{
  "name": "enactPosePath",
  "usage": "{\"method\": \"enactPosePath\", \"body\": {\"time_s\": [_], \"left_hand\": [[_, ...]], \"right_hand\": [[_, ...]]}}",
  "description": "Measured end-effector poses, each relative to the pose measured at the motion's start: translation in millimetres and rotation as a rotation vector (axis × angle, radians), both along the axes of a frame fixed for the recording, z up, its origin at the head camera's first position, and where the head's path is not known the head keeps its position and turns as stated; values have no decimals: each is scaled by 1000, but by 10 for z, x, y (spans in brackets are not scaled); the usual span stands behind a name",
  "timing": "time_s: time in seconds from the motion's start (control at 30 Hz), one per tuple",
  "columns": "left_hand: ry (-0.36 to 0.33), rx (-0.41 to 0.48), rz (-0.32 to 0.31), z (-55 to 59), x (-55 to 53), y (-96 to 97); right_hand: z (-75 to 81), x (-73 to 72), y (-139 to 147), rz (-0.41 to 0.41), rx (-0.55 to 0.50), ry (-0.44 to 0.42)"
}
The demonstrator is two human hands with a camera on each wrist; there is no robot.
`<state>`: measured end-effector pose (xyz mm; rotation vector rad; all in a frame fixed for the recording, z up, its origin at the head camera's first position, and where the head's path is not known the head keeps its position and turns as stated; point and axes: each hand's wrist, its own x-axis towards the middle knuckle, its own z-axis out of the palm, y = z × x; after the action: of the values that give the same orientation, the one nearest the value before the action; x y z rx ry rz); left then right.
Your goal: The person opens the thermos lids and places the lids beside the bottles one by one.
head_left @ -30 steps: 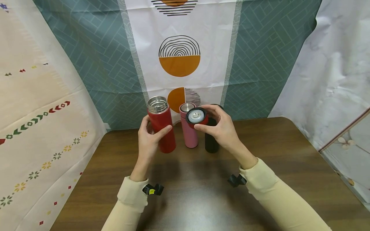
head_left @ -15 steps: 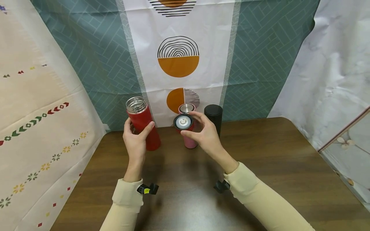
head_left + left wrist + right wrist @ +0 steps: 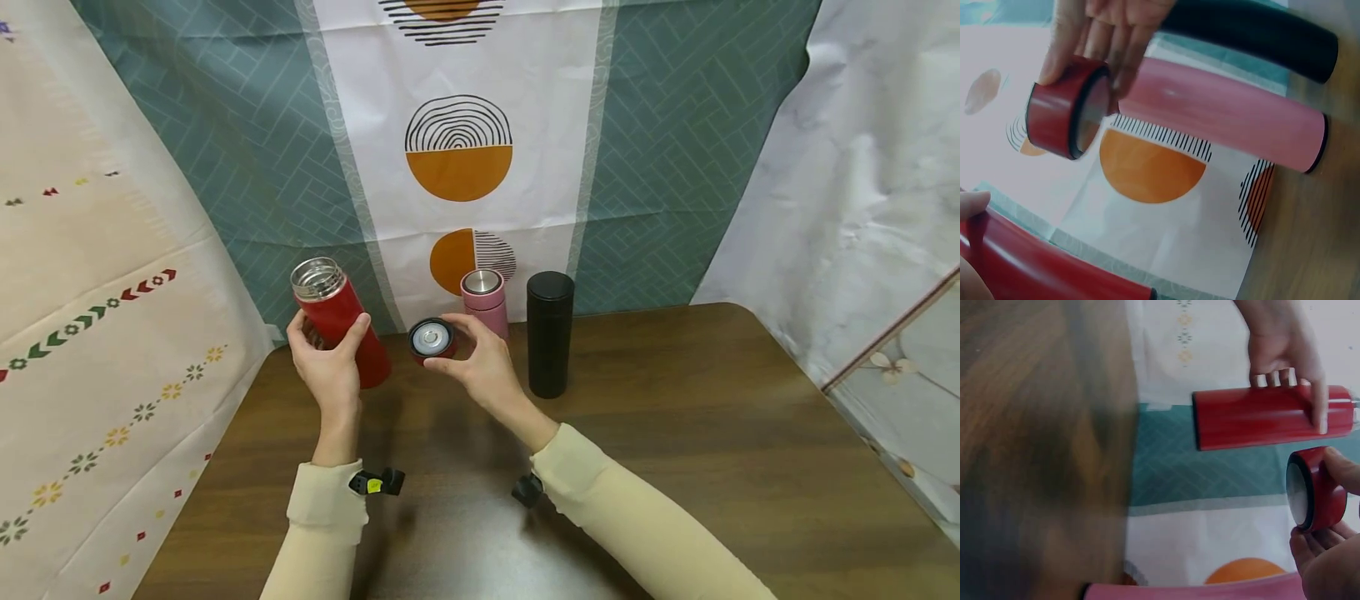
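Clearly, the red bottle (image 3: 336,313) sits well to the left of the pink bottle (image 3: 487,310), its silvery mouth uncovered and leaning left in the head view. The left hand (image 3: 327,372) has its fingers and thumb curled round the red side. Between the red bottle and the pink bottle is the red lid (image 3: 432,339) — its pale inner face showing — pinched by the right hand (image 3: 486,364), thumb and fingers parted by just its breadth. To the right of the pink bottle, a little apart, a black bottle (image 3: 550,335) stands upright. The brown table (image 3: 720,433) spreads below the pink bottle, and a teal-and-white cloth (image 3: 652,158) with orange shapes hangs behind it. Well off to its left drapes a cream patterned cloth (image 3: 97,333); to its right, a whitish one.
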<state>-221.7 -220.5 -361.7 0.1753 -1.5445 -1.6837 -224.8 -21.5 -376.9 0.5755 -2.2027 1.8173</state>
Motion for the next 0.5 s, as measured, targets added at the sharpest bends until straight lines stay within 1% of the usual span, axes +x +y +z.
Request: {"method": "enactPosePath", "body": {"time_s": [0.07,0.27,0.37,0.5], "left_hand": [[-9,9,17,-1,-28,-35],[-27,38,36,-7,-134,-122],[-40,44,52,-27,-171,-151],[-71,41,78,-82,-213,-174]], "right_hand": [[-51,-45,-62,-1,22,-11],[-161,-187,-250,7,17,-24],[-226,-225,-340,-1,37,-48],[-322,-267,-440,-24,74,-89]]}}
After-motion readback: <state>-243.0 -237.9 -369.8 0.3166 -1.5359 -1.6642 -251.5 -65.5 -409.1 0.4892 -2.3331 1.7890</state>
